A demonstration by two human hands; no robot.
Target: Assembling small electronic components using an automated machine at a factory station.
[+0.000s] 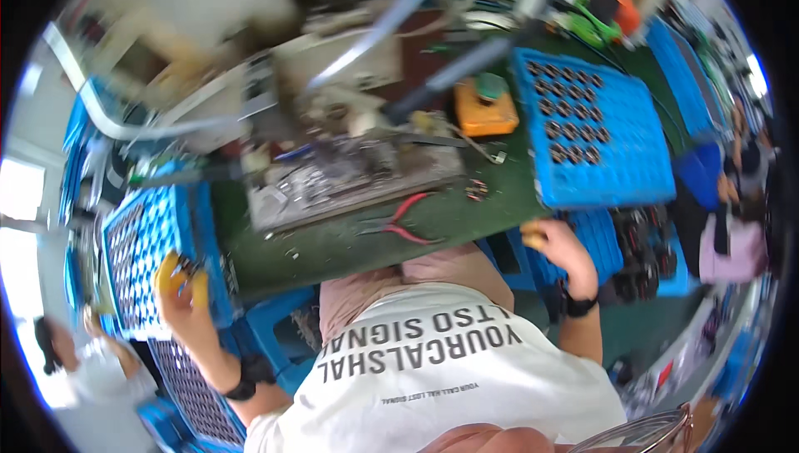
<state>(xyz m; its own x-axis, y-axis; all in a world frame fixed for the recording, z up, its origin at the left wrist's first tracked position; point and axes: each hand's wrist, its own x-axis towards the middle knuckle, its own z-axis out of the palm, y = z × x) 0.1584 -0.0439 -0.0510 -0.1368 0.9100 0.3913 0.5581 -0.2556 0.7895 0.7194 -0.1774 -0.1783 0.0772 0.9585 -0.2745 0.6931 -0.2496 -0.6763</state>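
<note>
1. Got the left hand (179,291) curled at a small dark part (186,267) over the left blue tray (190,212); can't tell if actually gripping.
2. Too blurred to read long axis or pointing direction on that one.
3. Got the right hand (556,243) bent-fingered just below the right blue tray (599,183); can't tell if holding anything.
4. See 5 rows of chunky dark rings (568,131) on that dimpled, plastic-looking surface.

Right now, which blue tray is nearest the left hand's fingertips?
The upper blue tray on the person's left: the left hand overlaps it in view; others lie farther off.
</note>
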